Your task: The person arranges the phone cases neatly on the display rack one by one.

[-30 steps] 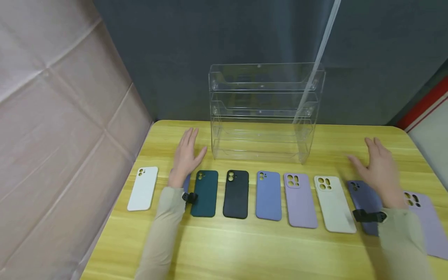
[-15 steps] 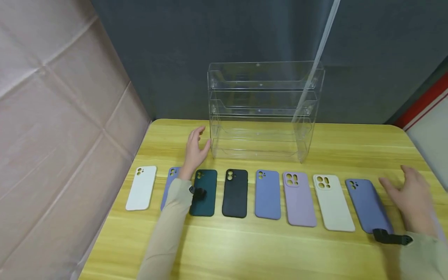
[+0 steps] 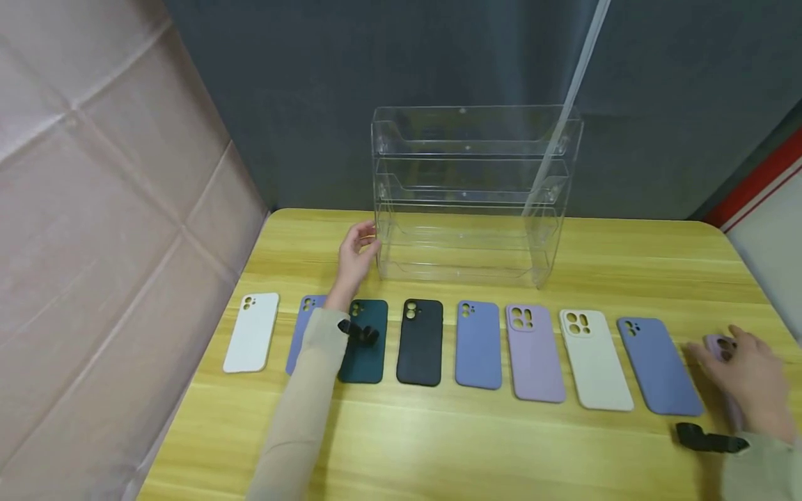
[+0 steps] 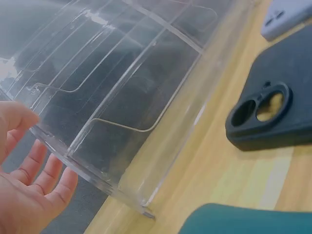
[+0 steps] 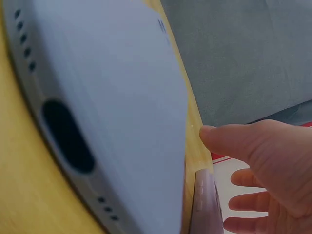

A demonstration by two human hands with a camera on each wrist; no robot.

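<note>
In the head view my left hand point(image 3: 356, 263) is at the left side of a clear tiered rack point(image 3: 460, 273), its fingers bent. The left wrist view shows the fingertips of this hand point(image 4: 24, 197) by the edge of the rack point(image 4: 109, 187), thumb apart. My right hand point(image 3: 755, 383) is over a lilac phone case point(image 3: 734, 416) at the far right, partly hiding it. From the right wrist, that hand point(image 5: 278, 175) has thumb and fingers spread beside the lilac case point(image 5: 207, 207), not closed on it; contact is unclear. A blue-purple case point(image 3: 663, 369) lies left of it.
A row of cases crosses the wooden table point(image 3: 438, 445): white point(image 3: 250, 334), blue-purple point(image 3: 302, 334), dark green point(image 3: 370, 365), black point(image 3: 420, 348), blue point(image 3: 478, 348), lilac point(image 3: 539, 362) and off-white point(image 3: 598, 365). A grey curtain point(image 3: 301, 104) hangs behind.
My left hand has moved right to the rack's side, its fingers bending. My right hand has moved right and down from above the blue-purple case to the far-right lilac one.
</note>
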